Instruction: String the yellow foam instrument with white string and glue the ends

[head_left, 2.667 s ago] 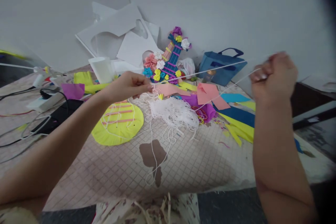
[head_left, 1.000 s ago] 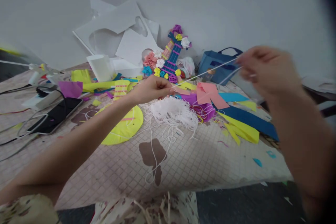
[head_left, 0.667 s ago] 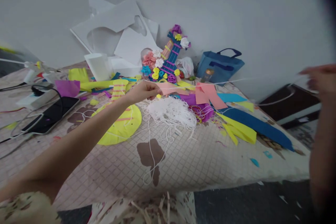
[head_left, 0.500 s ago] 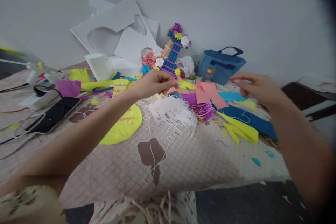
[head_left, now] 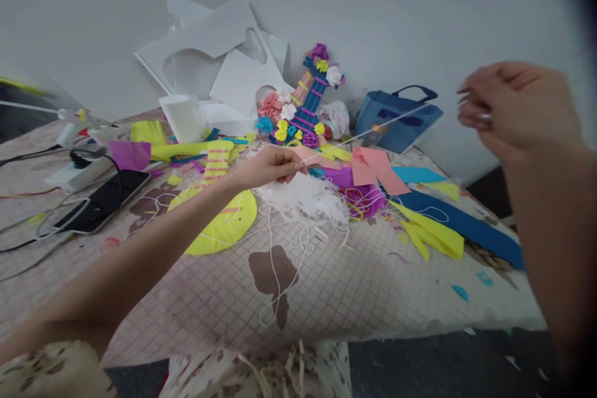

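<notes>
A taut length of white string [head_left: 359,135] runs between my hands. My left hand [head_left: 273,165] pinches it just above the tangled heap of white string [head_left: 308,199] on the table. Raised at the right, higher than the blue bag, my right hand [head_left: 517,106] is closed on the other end, fingers pressed together. Left of the heap and partly under my left forearm lies a yellow guitar-shaped cutout [head_left: 237,224] with pink strips across its neck. Loose loops of string trail from the heap toward the table's front edge.
Behind the heap stands a guitar shape decorated with paper flowers [head_left: 310,96]. A blue bag [head_left: 394,121] is at the back right. Paper scraps, such as a yellow strip [head_left: 433,233], lie to the right. A phone [head_left: 102,199] and a power strip [head_left: 79,174] with cables occupy the left.
My right hand has moved up and to the right, and the string now stretches visibly between both hands. My left hand has lowered slightly toward the heap. The view has shifted a little.
</notes>
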The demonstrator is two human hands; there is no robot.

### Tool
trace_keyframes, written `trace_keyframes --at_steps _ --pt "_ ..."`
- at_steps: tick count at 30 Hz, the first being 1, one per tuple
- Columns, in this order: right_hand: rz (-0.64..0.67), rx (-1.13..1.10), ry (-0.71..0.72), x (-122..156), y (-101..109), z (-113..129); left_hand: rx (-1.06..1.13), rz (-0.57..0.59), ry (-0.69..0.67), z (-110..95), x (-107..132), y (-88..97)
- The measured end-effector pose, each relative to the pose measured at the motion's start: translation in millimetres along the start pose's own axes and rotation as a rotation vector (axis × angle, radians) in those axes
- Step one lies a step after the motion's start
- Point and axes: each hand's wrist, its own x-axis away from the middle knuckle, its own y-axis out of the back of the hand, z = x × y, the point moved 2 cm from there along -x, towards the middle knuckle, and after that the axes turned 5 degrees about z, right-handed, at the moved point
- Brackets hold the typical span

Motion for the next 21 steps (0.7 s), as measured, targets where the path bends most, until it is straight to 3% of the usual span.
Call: trace_keyframes --at_steps 2,4,7,9,11,14,16,18,21 --pt "-0.124 0.059 0.058 -8 32 -14 0.045 -0.006 0.03 24 0 -3.9" --pt "-0.142 0.172 0.073 -10 52 -30 0.075 -0.004 0.054 39 -2 -8.1" --pt "0.126 0.49 0.017 -1 43 -56 0.079 -0.051 0.088 48 -7 -11.0" --pt "0.356 0.659 -0.02 13 10 -65 0.043 -0.118 0.111 47 -9 -10.6" --pt "0.46 0.626 -0.032 30 -36 -63 0.025 -0.165 0.128 44 -11 -10.2" --pt "0.694 0.287 -0.134 54 -111 -49 0.062 -0.16 0.14 39 -13 -11.6" --pt "0.799 0.073 -0.183 62 -150 -40 0.089 -0.151 0.126 36 -13 -12.7" --pt "0.857 -0.003 -0.205 63 -174 -38 0.092 -0.156 0.103 35 -12 -13.6" --pt "0.789 0.108 -0.16 52 -186 -44 0.079 -0.161 0.069 41 -7 -16.3"
